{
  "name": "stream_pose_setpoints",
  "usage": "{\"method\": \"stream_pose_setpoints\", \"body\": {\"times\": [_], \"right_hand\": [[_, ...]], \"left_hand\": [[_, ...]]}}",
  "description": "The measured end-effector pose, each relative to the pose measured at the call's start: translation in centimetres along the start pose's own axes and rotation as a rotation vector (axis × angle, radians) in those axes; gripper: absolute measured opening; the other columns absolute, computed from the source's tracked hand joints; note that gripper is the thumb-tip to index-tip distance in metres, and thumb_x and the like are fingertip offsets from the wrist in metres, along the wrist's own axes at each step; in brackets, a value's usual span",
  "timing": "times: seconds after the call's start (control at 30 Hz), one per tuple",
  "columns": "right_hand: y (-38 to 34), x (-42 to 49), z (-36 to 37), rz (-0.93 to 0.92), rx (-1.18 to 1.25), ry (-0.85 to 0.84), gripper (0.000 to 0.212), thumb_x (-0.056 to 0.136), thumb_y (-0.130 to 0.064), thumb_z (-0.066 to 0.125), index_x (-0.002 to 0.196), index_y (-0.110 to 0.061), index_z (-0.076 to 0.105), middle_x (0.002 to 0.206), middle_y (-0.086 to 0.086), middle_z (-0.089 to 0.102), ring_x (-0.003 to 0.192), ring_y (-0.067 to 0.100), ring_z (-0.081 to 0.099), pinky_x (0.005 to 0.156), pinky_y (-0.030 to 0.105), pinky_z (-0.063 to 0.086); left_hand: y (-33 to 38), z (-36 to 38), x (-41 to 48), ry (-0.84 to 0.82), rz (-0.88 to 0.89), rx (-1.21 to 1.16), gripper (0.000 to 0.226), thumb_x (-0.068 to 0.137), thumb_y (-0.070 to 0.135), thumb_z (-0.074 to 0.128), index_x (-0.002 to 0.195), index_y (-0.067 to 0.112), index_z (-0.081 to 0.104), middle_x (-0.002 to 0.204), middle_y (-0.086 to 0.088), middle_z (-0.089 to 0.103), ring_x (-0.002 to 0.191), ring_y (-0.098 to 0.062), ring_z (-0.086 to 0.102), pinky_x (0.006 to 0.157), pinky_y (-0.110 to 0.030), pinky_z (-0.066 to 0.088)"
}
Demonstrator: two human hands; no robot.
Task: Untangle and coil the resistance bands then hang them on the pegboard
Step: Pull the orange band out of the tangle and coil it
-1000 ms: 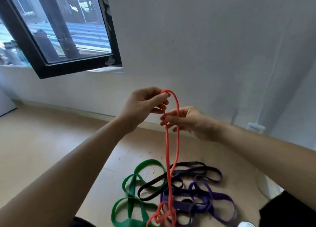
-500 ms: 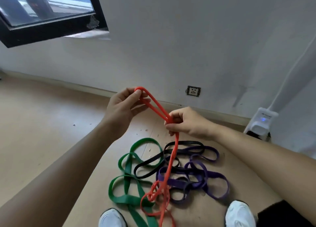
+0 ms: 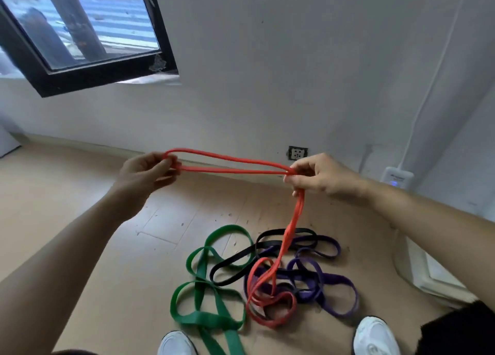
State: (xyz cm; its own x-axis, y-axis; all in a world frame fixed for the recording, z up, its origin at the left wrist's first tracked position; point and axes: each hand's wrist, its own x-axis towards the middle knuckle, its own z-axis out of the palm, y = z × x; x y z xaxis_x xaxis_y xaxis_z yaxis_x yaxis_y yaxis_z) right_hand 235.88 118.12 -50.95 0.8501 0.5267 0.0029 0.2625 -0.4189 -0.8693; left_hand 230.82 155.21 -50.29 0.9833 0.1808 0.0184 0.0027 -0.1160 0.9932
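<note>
Out front, red band (image 3: 294, 220) ran level, left to right; your left hand (image 3: 143, 176) pinched loop end, right hand (image 3: 324, 178) gripped doubled strands; slack hung from right hand to floor (image 3: 80, 194).

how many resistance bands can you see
4: red band stretched between both hands; on the floor, green band left, black band centre, purple band right. The tangle may hide more.

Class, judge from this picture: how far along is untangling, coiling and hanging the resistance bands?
Done: nothing finished; no band is coiled and no pegboard shows. In hand: the left hand and right hand pinch the red band, stretched between them, its tail looped among the others on the floor. Left: the green band, black band and purple band lie overlapping.
</note>
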Motion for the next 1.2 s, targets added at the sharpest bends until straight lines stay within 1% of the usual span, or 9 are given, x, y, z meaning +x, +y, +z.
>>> {"method": "stream_pose_setpoints", "body": {"times": [0.1,0.27,0.43,0.57,0.67,0.83,0.93,1.07,1.2], "right_hand": [[-1.5,-0.8,-1.0,-0.065,0.093,0.069,0.017,0.098,-0.015,0.063,0.103,-0.001,0.071,0.087,0.014,0.073,0.081,0.022,0.072,0.080,0.031,0.061],[-3.2,-0.5,-0.8,-0.101,0.109,0.076,0.017,0.099,-0.019,0.060,0.103,-0.005,0.069,0.086,0.010,0.071,0.084,0.025,0.074,0.082,0.033,0.062],[-5.0,0.8,0.6,-0.138,0.023,0.019,0.016,0.098,-0.019,0.062,0.100,-0.005,0.070,0.079,0.003,0.063,0.071,0.012,0.061,0.073,0.028,0.058],[-5.5,1.9,2.0,-0.144,-0.148,-0.080,0.012,0.097,-0.022,0.066,0.101,-0.013,0.073,0.076,-0.006,0.067,0.068,0.004,0.064,0.067,0.021,0.055],[-4.3,2.2,2.7,-0.119,-0.259,-0.099,0.010,0.095,-0.026,0.069,0.097,-0.018,0.074,0.078,-0.005,0.071,0.071,0.006,0.068,0.067,0.022,0.053],[-2.3,2.3,3.2,-0.094,-0.456,-0.200,0.007,0.092,-0.025,0.073,0.092,-0.019,0.075,0.081,-0.003,0.075,0.077,0.011,0.072,0.077,0.041,0.061],[-1.6,2.7,3.3,-0.099,-0.389,-0.206,0.003,0.092,-0.023,0.073,0.089,-0.021,0.074,0.082,-0.003,0.076,0.079,0.010,0.074,0.080,0.040,0.062],[-1.0,3.2,3.6,-0.117,-0.288,-0.223,0.006,0.092,-0.025,0.074,0.086,-0.023,0.073,0.079,-0.004,0.076,0.075,0.006,0.073,0.070,0.023,0.057],[-0.6,3.8,3.8,-0.113,-0.265,-0.236,0.003,0.090,-0.016,0.075,0.093,-0.017,0.076,0.083,-0.004,0.076,0.081,0.008,0.074,0.078,0.025,0.059]], "left_hand": [[-0.7,0.0,-1.0,-0.151,-0.055,0.302,0.012,0.094,0.005,0.065,0.101,0.008,0.074,0.102,-0.014,0.076,0.101,-0.032,0.070,0.097,-0.045,0.053],[-1.0,2.1,-1.3,-0.399,-0.128,0.610,0.015,0.091,0.005,0.070,0.095,0.016,0.079,0.098,-0.005,0.077,0.104,-0.031,0.068,0.084,-0.031,0.054],[0.1,4.9,-1.5,-0.545,-0.101,0.597,0.034,0.091,0.009,0.071,0.123,0.020,0.068,0.118,0.002,0.074,0.109,-0.011,0.069,0.104,-0.040,0.053],[2.6,8.6,-2.2,-0.531,-0.010,0.350,0.051,0.084,0.035,0.070,0.133,0.023,0.061,0.125,0.002,0.070,0.117,-0.013,0.065,0.101,-0.033,0.050],[2.8,10.3,-2.5,-0.579,0.062,0.405,0.026,0.097,0.034,0.064,0.117,0.020,0.070,0.109,-0.002,0.071,0.103,-0.014,0.065,0.096,-0.032,0.048],[0.7,10.8,-2.3,-0.614,0.071,0.500,0.030,0.096,0.039,0.059,0.102,0.013,0.072,0.094,-0.010,0.072,0.093,-0.029,0.071,0.090,-0.044,0.059],[0.3,11.1,-1.8,-0.627,0.049,0.467,0.035,0.090,0.049,0.061,0.100,0.017,0.071,0.082,-0.001,0.060,0.074,-0.016,0.063,0.077,-0.034,0.058],[0.0,11.8,-1.5,-0.570,0.136,0.547,0.014,0.095,0.035,0.064,0.091,0.021,0.068,0.071,0.004,0.057,0.062,-0.004,0.056,0.064,-0.021,0.052],[0.4,11.7,-1.3,-0.487,0.219,0.571,0.019,0.098,0.034,0.060,0.093,0.017,0.069,0.072,-0.001,0.057,0.065,-0.011,0.055,0.066,-0.031,0.052]]}}
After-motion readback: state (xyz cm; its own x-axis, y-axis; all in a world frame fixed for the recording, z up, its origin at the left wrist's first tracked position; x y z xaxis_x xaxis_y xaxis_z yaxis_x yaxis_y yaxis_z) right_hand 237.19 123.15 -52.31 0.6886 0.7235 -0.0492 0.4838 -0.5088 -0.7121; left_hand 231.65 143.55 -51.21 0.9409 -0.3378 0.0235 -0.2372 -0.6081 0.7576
